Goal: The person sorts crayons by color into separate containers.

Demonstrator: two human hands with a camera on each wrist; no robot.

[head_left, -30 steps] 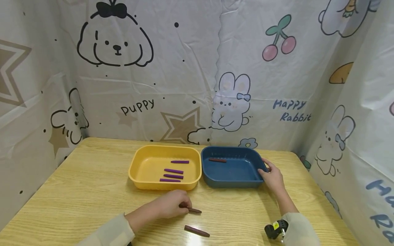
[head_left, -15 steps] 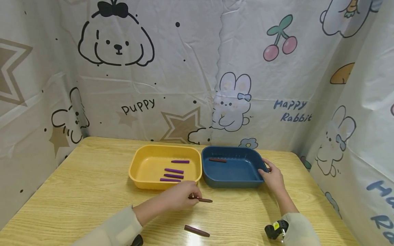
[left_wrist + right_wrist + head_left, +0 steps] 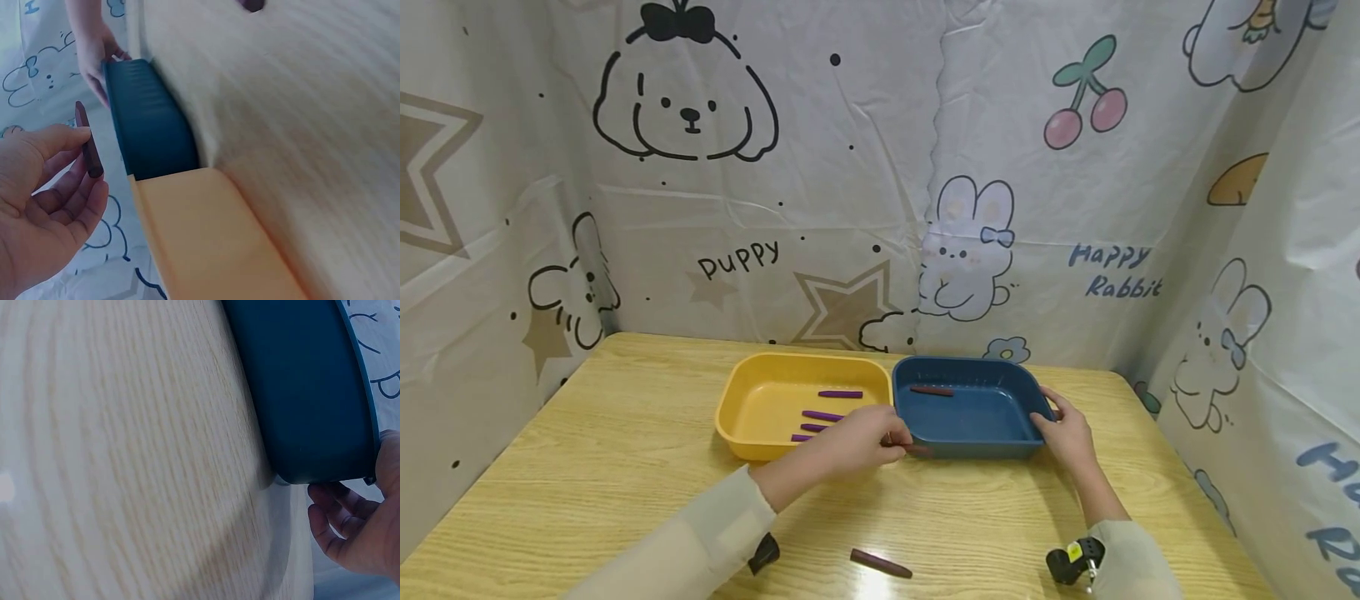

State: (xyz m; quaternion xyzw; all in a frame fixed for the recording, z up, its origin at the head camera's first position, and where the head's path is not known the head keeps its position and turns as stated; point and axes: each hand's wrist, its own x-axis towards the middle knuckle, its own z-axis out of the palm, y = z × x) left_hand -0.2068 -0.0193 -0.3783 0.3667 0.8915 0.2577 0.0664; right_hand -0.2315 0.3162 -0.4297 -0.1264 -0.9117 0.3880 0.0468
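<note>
My left hand [image 3: 867, 440] pinches a brown crayon [image 3: 89, 140] between thumb and fingers. In the head view the hand covers the yellow tray's near right corner, and the crayon's tip shows before the blue tray's front wall. My right hand [image 3: 1066, 437] grips the right end of the blue tray [image 3: 977, 450], thumb over the rim and fingers outside. One brown crayon [image 3: 932, 390] lies inside that tray. Several purple crayons [image 3: 840, 394] lie in the yellow tray [image 3: 737, 408], some partly hidden by my left hand. Another brown crayon [image 3: 881, 563] rests on the table near me.
Both trays stand side by side toward the back of the wooden table [image 3: 587, 467]. Behind and beside it hangs a printed cloth [image 3: 865, 167]. A small black device [image 3: 1075, 560] sits at my right wrist, another [image 3: 765, 554] at my left.
My left hand has lifted the brown crayon off the table and carried it forward and right, toward the blue tray. My right hand stays on the tray's rim.
</note>
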